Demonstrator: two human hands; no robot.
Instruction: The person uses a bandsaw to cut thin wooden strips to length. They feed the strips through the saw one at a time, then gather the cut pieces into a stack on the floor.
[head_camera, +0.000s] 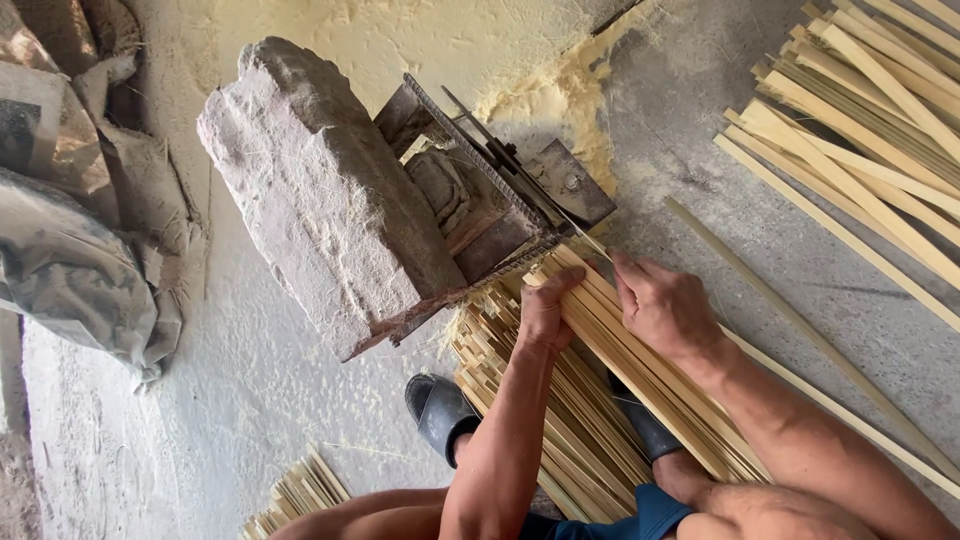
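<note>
A bundle of pale bamboo strips (640, 370) runs from my lap up to a rusty metal blade frame (520, 190). My left hand (545, 312) grips the bundle's left side near its front ends, fingers curled over the top. On the bundle's right side my right hand (665, 305) presses and holds the strips, with the fingertips close to the thin blade (560, 215). The strip ends touch the frame's toothed lower bar. A big rough stone block (320, 190) lies against the frame.
More cut strips lie heaped under the bundle (500, 360), fanned at the top right (870, 130) and stacked at the bottom left (300, 495). Sawdust (560, 90) covers the concrete floor. Grey sacks (70, 240) sit at the left. My dark sandals (440, 412) rest beside the strips.
</note>
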